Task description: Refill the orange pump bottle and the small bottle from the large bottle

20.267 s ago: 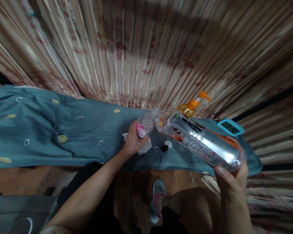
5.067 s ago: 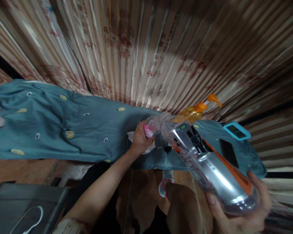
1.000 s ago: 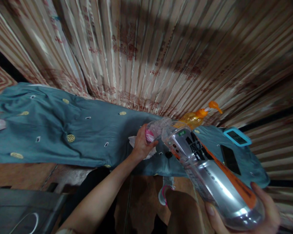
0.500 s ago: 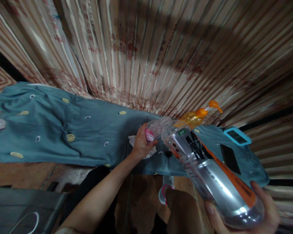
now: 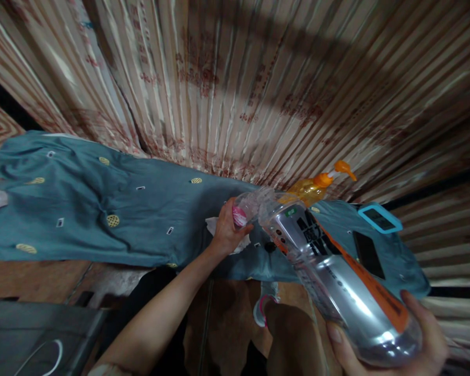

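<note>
A large clear plastic bottle [image 5: 337, 277] with a silver, black and orange label slants across the right of the view, its base toward me. My right hand [image 5: 426, 339] is closed around that base. At the far end, my left hand [image 5: 227, 227] is wrapped round a clear plastic piece [image 5: 254, 202] with a pink part [image 5: 239, 215] at its near end. This piece meets the bottle's upper end; whether the two are joined, I cannot tell. Beneath my left hand lies a white tissue [image 5: 211, 224], partly hidden.
An orange pump bottle [image 5: 309, 190] stands behind the big bottle. A blue-framed device [image 5: 379, 218] and a dark phone [image 5: 368, 254] lie at the right on the green patterned cloth [image 5: 141, 209]. Pleated curtains [image 5: 219, 94] hang behind. A grey box [image 5: 35, 334] sits at lower left.
</note>
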Demonstrator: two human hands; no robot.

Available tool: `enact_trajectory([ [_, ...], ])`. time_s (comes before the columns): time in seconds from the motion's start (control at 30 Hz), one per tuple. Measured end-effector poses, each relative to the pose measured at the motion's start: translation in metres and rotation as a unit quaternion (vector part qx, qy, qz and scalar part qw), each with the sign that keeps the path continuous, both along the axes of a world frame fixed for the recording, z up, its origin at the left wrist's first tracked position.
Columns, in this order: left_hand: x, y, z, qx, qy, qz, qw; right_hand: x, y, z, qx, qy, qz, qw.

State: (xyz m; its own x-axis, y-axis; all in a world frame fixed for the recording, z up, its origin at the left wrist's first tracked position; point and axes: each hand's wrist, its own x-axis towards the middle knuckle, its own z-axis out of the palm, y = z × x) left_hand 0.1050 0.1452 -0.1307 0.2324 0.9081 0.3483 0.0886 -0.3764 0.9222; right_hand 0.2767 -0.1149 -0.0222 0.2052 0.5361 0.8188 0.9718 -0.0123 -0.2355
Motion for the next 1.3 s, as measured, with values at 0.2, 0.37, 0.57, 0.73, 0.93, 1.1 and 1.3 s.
enact_trajectory([
  [0.2, -0.0007, 0.0011, -0.0001, -0.002, -0.005, -0.007, 1.000, 0.0026, 0.0015, -0.0027, 0.001, 0.004, 0.013, 1.000],
  [0.37, -0.0006, 0.0015, -0.0001, 0.005, -0.006, -0.007, 1.000, -0.0003, 0.0026, 0.0009, 0.004, -0.013, 0.019, 1.000],
  [0.57, 0.0001, 0.0015, -0.0018, 0.003, -0.005, 0.000, 1.000, -0.0013, 0.0030, 0.0018, 0.008, -0.003, 0.022, 1.000],
  [0.73, 0.0002, 0.0017, -0.0019, 0.004, -0.003, -0.004, 1.000, 0.0006, 0.0034, -0.0018, 0.009, -0.011, 0.034, 0.999],
  [0.93, -0.0005, 0.0012, -0.0008, 0.000, -0.006, -0.009, 1.000, 0.0014, 0.0031, 0.0005, 0.001, -0.006, 0.025, 1.000],
  [1.1, 0.0008, 0.0015, -0.0023, -0.002, -0.011, -0.007, 1.000, 0.0043, 0.0042, 0.0003, 0.015, -0.017, 0.030, 0.999],
  [1.3, 0.0003, 0.0021, -0.0017, 0.000, -0.016, -0.008, 1.000, 0.0055, 0.0043, -0.0023, 0.023, -0.019, 0.051, 0.998],
])
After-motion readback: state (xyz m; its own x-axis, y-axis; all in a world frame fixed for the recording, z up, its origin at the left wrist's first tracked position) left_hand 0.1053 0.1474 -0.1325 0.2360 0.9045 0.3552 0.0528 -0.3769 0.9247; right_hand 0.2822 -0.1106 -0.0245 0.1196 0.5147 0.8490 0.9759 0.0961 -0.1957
